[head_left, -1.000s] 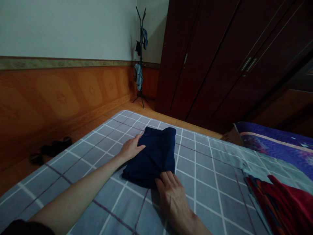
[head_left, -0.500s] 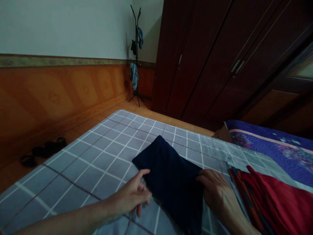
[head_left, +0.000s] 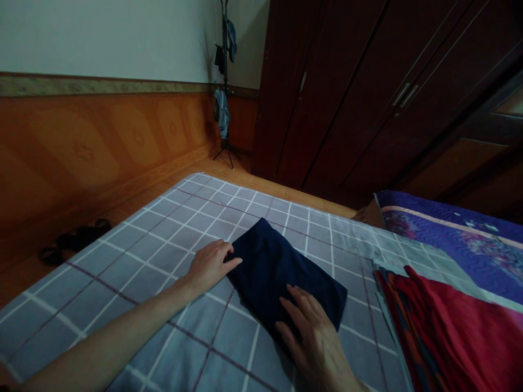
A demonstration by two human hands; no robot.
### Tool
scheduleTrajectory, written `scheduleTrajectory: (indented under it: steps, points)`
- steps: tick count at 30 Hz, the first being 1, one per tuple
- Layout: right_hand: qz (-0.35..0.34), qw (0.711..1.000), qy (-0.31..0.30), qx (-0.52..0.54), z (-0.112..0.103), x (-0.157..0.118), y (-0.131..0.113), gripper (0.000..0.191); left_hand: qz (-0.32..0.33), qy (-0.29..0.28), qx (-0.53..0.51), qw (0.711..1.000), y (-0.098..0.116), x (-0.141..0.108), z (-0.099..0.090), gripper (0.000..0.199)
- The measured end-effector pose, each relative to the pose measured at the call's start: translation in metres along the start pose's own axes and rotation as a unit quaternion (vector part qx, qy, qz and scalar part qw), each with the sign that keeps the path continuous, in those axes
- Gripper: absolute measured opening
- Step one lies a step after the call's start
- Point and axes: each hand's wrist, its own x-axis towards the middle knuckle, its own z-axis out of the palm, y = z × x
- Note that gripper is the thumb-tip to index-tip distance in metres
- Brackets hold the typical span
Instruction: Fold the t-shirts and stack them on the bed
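Note:
A folded navy garment (head_left: 272, 261) lies flat on the grey checked bedsheet (head_left: 163, 261), turned at an angle. At its far left corner is my left hand (head_left: 210, 267), thumb on top and fingers curled at the edge, with the dark cloth between them. My right hand (head_left: 312, 332) rests palm down on the near part of the garment, its fingers spread apart. That hand covers some of the near edge.
To the right lies a pile of folded clothes (head_left: 461, 321), mostly red. Beyond it is a purple floral mattress (head_left: 441, 223). A dark wardrobe (head_left: 327, 98) and a coat stand (head_left: 224, 81) are behind the bed. Dark shoes (head_left: 77, 242) sit on the floor at left.
The garment's near part has been folded up, so it looks shorter. My left hand moved up to the far left corner; my right hand left the right edge and now lies on top.

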Motion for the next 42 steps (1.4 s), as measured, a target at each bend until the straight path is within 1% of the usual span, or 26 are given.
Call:
scheduleTrajectory:
  steps: [3,6,8,11,13,15,17,18,19,21,23,24,27,29,30,32,35,36,38,42]
  points:
    - [-0.009,1.0,-0.019,0.001,0.005,-0.004,0.004,0.034,0.003,-0.024,0.018,1.0,0.003,-0.002,0.002,0.016]
    - [-0.019,0.999,-0.023,0.012,0.003,-0.006,0.011,0.039,0.001,-0.039,0.002,0.999,0.003,-0.001,0.0,0.015]
    - [-0.03,0.999,-0.022,0.013,0.001,-0.006,0.014,0.045,-0.019,-0.032,-0.015,0.999,-0.002,0.001,-0.002,0.013]
    - [-0.059,0.998,-0.024,-0.013,0.003,-0.007,0.015,0.055,-0.043,-0.017,-0.019,0.999,-0.013,0.004,-0.005,0.009]
    - [-0.074,0.996,-0.03,-0.029,0.006,-0.008,0.015,0.061,-0.045,-0.024,-0.021,0.998,-0.019,0.005,-0.007,0.008]
    - [-0.085,0.995,-0.037,-0.029,0.009,-0.009,0.015,0.066,-0.042,-0.043,-0.017,0.998,-0.023,0.005,-0.008,0.007]
    - [-0.091,0.994,-0.052,-0.022,0.011,-0.01,0.016,0.07,-0.018,-0.057,0.01,0.998,-0.022,0.004,-0.011,0.003]
    - [-0.091,0.994,-0.062,-0.022,0.011,-0.01,0.016,0.071,0.003,-0.055,0.032,0.998,-0.019,0.003,-0.013,0.003]
    - [-0.09,0.993,-0.071,-0.024,0.011,-0.01,0.017,0.072,0.029,-0.045,0.054,0.997,-0.015,0.003,-0.016,0.006]
    - [-0.089,0.992,-0.082,-0.034,0.012,-0.01,0.017,0.073,0.084,-0.006,0.082,0.993,-0.001,0.004,-0.022,0.014]
    - [-0.085,0.991,-0.092,-0.044,0.013,-0.011,0.016,0.074,0.143,0.026,0.075,0.987,0.019,0.007,-0.026,0.018]
    - [-0.08,0.991,-0.099,-0.047,0.014,-0.011,0.015,0.074,0.178,0.03,0.061,0.982,0.029,0.011,-0.026,0.018]
    - [-0.059,0.99,-0.121,-0.047,0.015,-0.013,0.01,0.079,0.286,0.011,0.035,0.958,0.059,0.027,-0.016,0.021]
    - [-0.043,0.989,-0.139,-0.04,0.014,-0.013,0.007,0.083,0.322,-0.003,0.049,0.946,0.071,0.042,-0.002,0.024]
    - [-0.035,0.988,-0.149,-0.035,0.013,-0.014,0.006,0.085,0.322,-0.009,0.065,0.945,0.074,0.048,0.007,0.026]
    - [-0.023,0.985,-0.168,-0.021,0.012,-0.014,0.006,0.087,0.295,-0.029,0.105,0.949,0.074,0.06,0.023,0.037]
    - [-0.007,0.982,-0.188,0.01,0.012,-0.016,0.007,0.09,0.241,-0.084,0.147,0.956,0.065,0.067,0.043,0.067]
    - [-0.002,0.981,-0.192,0.021,0.012,-0.016,0.007,0.092,0.229,-0.101,0.152,0.956,0.061,0.068,0.047,0.074]
    - [0.006,0.98,-0.195,0.041,0.015,-0.017,0.008,0.094,0.214,-0.12,0.157,0.957,0.054,0.069,0.053,0.082]
    - [0.025,0.979,-0.189,0.069,0.016,-0.019,0.009,0.093,0.199,-0.132,0.165,0.957,0.052,0.071,0.056,0.088]
